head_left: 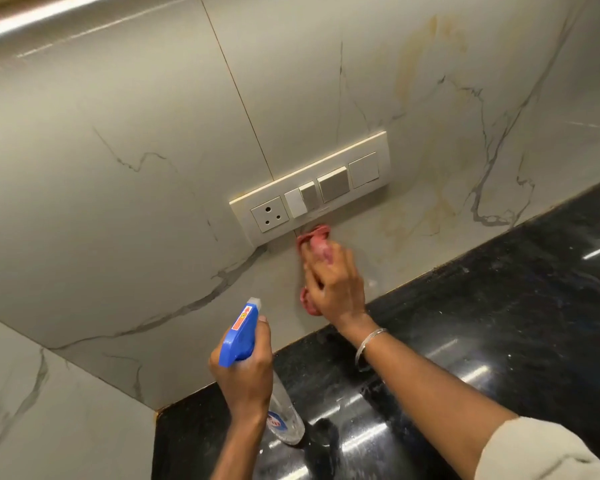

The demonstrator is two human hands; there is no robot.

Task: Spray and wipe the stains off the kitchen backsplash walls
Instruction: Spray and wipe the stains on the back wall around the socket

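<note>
A home kitchen is showing: marble-look backsplash tiles point(153, 98) and a switch panel point(310, 187) above the hands, a glossy black counter point(499, 323) beneath.

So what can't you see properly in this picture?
All in the head view:
- Cloth: mostly hidden under the right hand, and blurred.
- Bottle label: too small to read, partly behind the left hand.
- Wall under the cloth: covered, so any stain there is unseen.
- Counter: cut off by the frame's edges.
</note>
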